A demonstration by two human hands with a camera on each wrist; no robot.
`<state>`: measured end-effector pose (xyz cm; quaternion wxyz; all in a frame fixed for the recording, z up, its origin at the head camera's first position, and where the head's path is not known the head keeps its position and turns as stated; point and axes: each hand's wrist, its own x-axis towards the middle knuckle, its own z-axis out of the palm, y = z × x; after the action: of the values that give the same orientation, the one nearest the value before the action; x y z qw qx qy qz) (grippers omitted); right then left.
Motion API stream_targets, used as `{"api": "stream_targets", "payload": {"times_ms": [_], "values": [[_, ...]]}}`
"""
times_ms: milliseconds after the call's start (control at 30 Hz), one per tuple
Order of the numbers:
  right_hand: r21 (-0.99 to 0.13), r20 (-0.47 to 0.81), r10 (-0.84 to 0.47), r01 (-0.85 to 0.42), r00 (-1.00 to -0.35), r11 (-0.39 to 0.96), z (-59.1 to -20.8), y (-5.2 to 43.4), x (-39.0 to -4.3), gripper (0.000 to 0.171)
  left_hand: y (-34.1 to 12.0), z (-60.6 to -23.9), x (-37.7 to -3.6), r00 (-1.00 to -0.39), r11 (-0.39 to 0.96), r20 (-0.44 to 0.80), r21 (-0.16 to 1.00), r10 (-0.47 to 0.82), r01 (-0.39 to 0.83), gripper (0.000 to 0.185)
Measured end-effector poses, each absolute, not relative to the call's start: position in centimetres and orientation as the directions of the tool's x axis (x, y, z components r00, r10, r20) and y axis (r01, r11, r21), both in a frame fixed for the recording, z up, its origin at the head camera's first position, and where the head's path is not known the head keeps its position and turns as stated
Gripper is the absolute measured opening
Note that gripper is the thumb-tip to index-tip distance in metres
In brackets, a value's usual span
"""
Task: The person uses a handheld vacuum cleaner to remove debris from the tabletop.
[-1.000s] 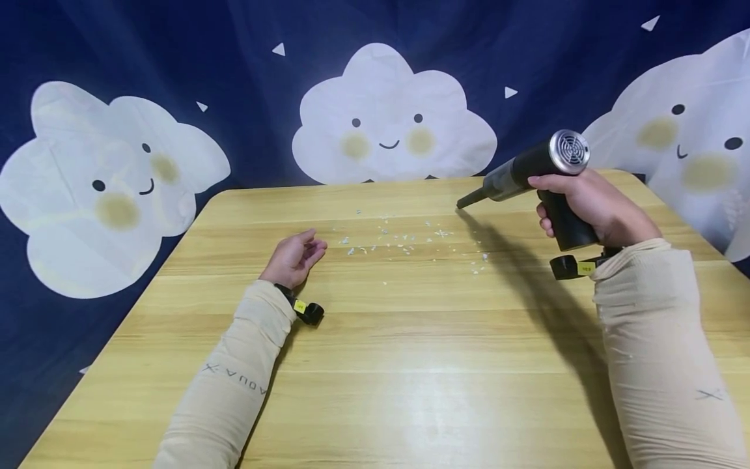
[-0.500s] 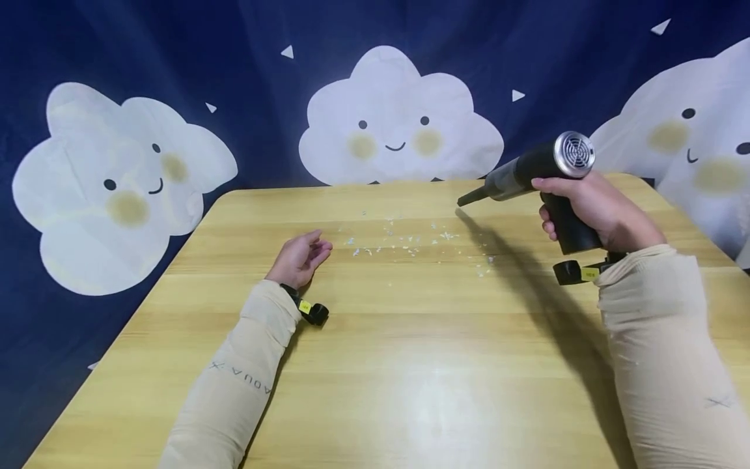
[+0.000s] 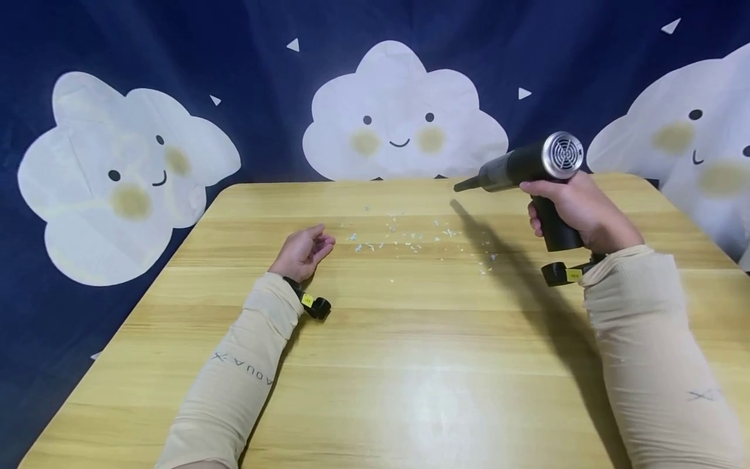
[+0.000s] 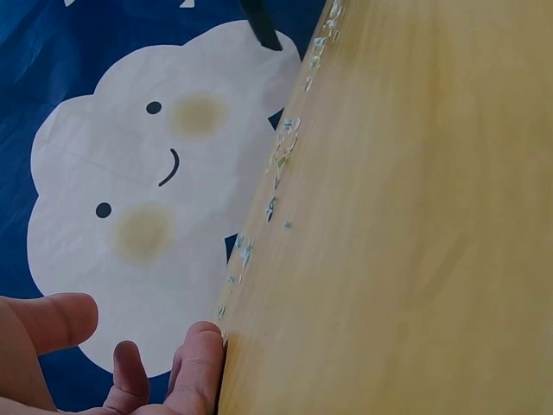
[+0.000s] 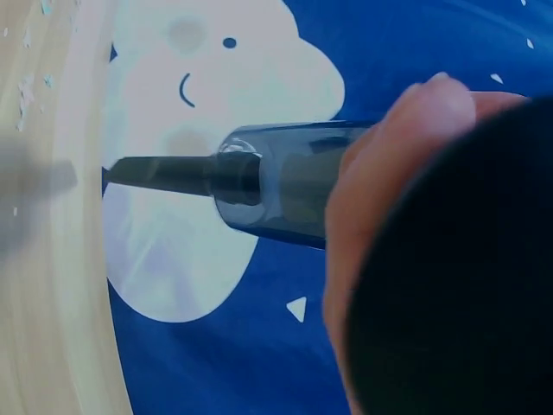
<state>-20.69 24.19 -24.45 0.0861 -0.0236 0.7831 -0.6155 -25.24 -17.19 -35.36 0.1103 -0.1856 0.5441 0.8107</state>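
In the head view my right hand (image 3: 592, 212) grips the handle of a black handheld vacuum cleaner (image 3: 527, 166) with a silver vented end. Its narrow nozzle (image 5: 164, 173) points left, held above the table's far part. Small white and pale blue paper scraps (image 3: 413, 246) lie scattered over the table between the two hands. My left hand (image 3: 303, 253) rests on the table left of the scraps, holding nothing, its fingers loosely bent. From the left wrist, the scraps (image 4: 281, 160) form a line beyond the fingertips.
The wooden table (image 3: 375, 365) has rounded far corners. Behind it hangs a dark blue cloth (image 3: 258, 98) printed with white smiling clouds. A strapped wrist camera (image 3: 316, 307) sits on the left wrist and another camera (image 3: 556, 274) on the right.
The vacuum cleaner and right hand have shifted slightly left in the last half second, with the nozzle tip a little higher. The left hand holds its pose; the whole view has shifted slightly.
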Motion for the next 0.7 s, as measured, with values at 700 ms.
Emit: {"api": "stream_targets", "payload": {"times_ms": [700], "values": [[-0.967,0.055,-0.069,-0.070,-0.996,0.247,-24.4,21.0,-22.6,0.019,-17.6,-35.6,-25.1,-0.911,-0.365,-0.411,0.853,-0.027,-0.374,0.038]]}}
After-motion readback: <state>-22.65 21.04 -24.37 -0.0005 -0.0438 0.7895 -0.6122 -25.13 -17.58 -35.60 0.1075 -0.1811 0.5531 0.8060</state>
